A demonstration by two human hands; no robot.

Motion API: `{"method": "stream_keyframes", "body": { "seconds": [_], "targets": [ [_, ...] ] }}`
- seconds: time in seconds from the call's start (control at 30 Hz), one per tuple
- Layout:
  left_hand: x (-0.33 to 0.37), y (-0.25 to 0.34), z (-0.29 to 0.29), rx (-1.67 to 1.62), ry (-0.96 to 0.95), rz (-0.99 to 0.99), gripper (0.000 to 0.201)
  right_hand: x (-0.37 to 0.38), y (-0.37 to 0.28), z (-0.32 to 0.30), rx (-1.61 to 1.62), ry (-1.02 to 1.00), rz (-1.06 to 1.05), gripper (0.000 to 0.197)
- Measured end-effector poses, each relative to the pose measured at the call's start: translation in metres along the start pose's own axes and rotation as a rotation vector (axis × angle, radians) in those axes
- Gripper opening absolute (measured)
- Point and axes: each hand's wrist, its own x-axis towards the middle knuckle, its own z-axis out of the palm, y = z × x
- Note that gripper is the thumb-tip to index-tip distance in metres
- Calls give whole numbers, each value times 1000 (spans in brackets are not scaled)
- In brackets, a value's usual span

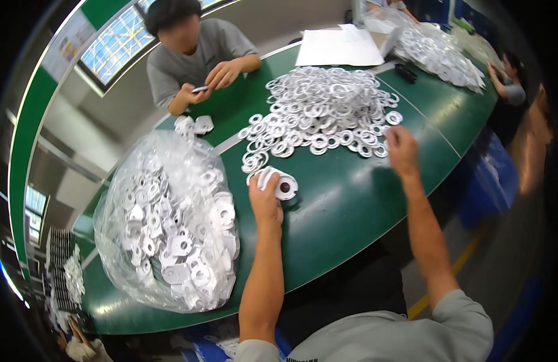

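Observation:
In my left hand (266, 202) is a white plastic part (291, 183) with a round hole, gripped by its plate end above the green table (339, 202). My right hand (403, 152) is at the right edge of a heap of white rings (327, 99), its fingers drawn together. Whatever lies between those fingertips is too small to make out. Loose rings lie right beside them. Left of my left forearm, a large clear plastic bag (119, 265) bulges with white plates (182, 244) that have round holes.
Across the table a co-worker (197, 60) handles a small piece, with a few white parts (194, 125) nearby. White sheets (338, 48) lie behind the heap. A dark object (405, 73) and another filled bag (439, 54) are at the far right. Blue material (487, 181) hangs beyond the table's right edge.

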Motion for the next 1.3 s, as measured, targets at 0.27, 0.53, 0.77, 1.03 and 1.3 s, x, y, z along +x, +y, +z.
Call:
{"method": "stream_keyframes", "body": {
  "seconds": [0.27, 0.53, 0.77, 1.03, 1.3],
  "targets": [
    [5, -2, -18, 154, -79, 47, 28, -12, 35, -22, -336, -254, -6, 30],
    [-4, 9, -8, 4, -43, -127, 35, -15, -6, -22, 363, -222, 407, 27],
    [-13, 19, -12, -169, -201, -234, 46, -27, -151, 71, 785, -900, 510, 20],
    [-4, 14, -33, -120, -185, -180, 44, -40, -172, 116, 534, -773, 196, 22],
    [1, 33, -52, -91, -236, -218, 26, -50, -162, 132, 729, -740, 220, 15]
  ]
}}
